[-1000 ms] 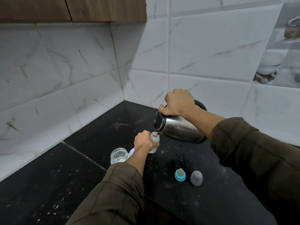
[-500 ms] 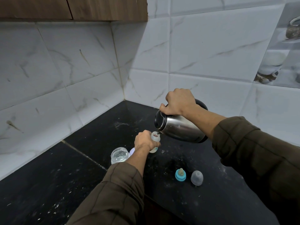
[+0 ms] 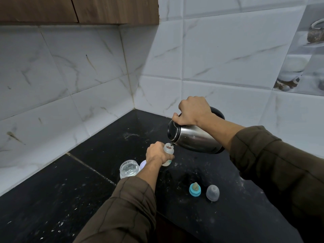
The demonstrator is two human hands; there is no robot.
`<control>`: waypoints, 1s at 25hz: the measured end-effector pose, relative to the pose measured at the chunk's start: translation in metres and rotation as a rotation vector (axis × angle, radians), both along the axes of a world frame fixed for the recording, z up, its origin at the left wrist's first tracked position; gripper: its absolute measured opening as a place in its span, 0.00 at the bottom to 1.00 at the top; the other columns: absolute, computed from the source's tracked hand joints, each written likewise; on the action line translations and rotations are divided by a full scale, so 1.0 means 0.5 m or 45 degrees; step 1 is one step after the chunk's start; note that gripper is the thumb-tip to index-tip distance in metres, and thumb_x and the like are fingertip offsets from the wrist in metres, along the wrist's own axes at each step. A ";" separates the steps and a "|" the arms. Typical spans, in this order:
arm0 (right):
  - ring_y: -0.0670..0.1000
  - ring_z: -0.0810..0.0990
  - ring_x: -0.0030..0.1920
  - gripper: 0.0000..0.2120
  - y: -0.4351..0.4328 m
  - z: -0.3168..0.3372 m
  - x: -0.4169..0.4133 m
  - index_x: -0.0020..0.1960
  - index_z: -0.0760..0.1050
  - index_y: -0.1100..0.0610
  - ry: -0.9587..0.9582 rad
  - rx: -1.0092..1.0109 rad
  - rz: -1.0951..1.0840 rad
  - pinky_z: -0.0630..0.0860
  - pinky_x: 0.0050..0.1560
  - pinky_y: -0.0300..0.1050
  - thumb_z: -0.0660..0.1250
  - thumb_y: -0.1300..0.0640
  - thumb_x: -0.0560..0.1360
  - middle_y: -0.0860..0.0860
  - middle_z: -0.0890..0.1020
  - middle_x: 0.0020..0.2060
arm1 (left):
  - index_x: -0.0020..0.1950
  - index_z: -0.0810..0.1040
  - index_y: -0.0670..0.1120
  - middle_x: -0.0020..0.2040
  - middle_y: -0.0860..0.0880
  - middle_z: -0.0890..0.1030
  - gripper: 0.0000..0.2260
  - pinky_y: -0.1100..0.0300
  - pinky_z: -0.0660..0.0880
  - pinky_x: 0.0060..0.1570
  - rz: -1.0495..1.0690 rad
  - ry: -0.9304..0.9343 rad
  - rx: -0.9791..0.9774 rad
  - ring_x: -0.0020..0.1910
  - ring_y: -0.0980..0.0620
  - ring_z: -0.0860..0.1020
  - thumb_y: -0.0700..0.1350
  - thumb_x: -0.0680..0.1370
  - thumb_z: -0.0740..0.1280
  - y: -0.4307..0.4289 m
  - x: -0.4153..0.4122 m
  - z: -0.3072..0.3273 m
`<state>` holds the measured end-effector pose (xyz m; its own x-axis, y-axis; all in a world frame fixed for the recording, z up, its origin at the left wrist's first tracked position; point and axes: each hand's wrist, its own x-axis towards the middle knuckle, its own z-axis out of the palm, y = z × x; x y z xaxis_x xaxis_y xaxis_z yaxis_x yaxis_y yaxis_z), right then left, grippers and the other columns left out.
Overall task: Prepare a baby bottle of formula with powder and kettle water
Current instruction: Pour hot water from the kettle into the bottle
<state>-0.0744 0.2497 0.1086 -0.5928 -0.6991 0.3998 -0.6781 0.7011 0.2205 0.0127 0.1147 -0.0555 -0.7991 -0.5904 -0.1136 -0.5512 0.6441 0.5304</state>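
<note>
My left hand (image 3: 157,153) grips a small translucent baby bottle (image 3: 168,150) standing upright on the black counter (image 3: 70,199). My right hand (image 3: 192,111) holds the handle of a steel kettle (image 3: 194,138), tipped to the left so that its spout sits right over the bottle's open mouth. Near the front, a blue teat ring (image 3: 195,189) and a clear cap (image 3: 212,192) lie side by side on the counter.
An open clear jar (image 3: 128,169) stands just left of my left wrist, with a pale lid (image 3: 143,164) partly hidden behind it. Marble-look tiled walls (image 3: 87,76) meet in a corner behind the counter. A wooden cabinet (image 3: 78,9) hangs above.
Almost nothing differs. The kettle stays tipped over the bottle, and both hands keep their hold in the same place.
</note>
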 end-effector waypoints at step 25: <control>0.58 0.72 0.34 0.22 0.007 -0.001 0.015 0.30 0.62 0.53 0.024 0.041 0.027 0.67 0.39 0.46 0.60 0.41 0.76 0.51 0.66 0.28 | 0.58 0.85 0.51 0.53 0.49 0.86 0.22 0.52 0.80 0.55 -0.020 -0.005 0.023 0.54 0.49 0.83 0.55 0.67 0.82 0.004 0.006 -0.006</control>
